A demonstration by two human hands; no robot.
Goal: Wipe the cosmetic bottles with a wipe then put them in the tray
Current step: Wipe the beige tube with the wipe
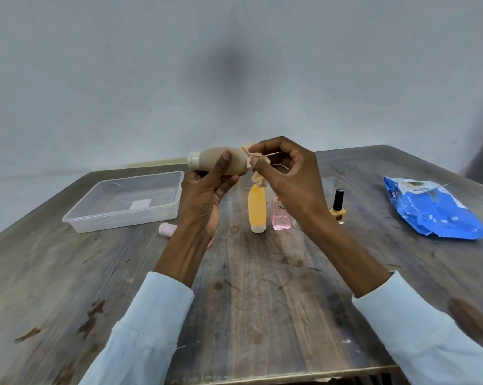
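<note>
Above the table's middle, the left hand grips the beige bottle lying crosswise, cap toward the empty tray at left, while the right hand pinches the wipe against its base.

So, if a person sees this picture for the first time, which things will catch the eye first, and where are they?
First, the two hands raised above the middle of the table: the left hand holds a beige bottle sideways, and the right hand presses a crumpled wipe against its end. Next, the bright blue wipes pack at the right, and the clear tray at the left, holding no bottles.
</note>
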